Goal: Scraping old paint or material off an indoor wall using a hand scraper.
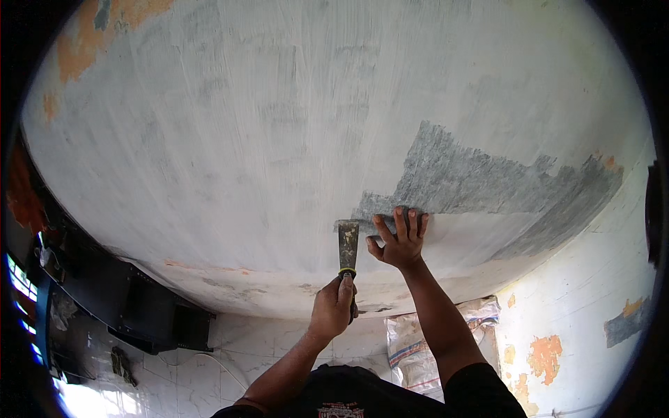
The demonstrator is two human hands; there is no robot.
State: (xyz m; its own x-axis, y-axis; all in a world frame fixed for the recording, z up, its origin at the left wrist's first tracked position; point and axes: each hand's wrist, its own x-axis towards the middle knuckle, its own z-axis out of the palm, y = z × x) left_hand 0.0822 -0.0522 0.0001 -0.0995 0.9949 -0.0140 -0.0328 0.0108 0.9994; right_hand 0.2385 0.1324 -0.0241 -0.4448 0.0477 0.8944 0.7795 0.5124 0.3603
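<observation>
My left hand (334, 307) grips the handle of a putty knife (348, 245), thumb laid along the top of the handle. The knife points up the wall, and its stained metal blade ends at the left tip of a bare grey patch (470, 180). To the right of the blade, my right hand (400, 240) lies with spread fingers against the painted wall (251, 157), its fingertips over the lower edge of the grey patch. Nothing is seen held in it. Pale, streaky paint covers most of the wall, with orange patches at the upper left.
Black furniture (146, 308) stands at the lower left beside the wall. A white woven sack (413, 355) lies on the tiled floor (266, 339) at the wall's foot. A cable (222, 364) and a dark cloth-like thing (123, 366) lie on the floor. The side wall (575, 292) has peeling patches.
</observation>
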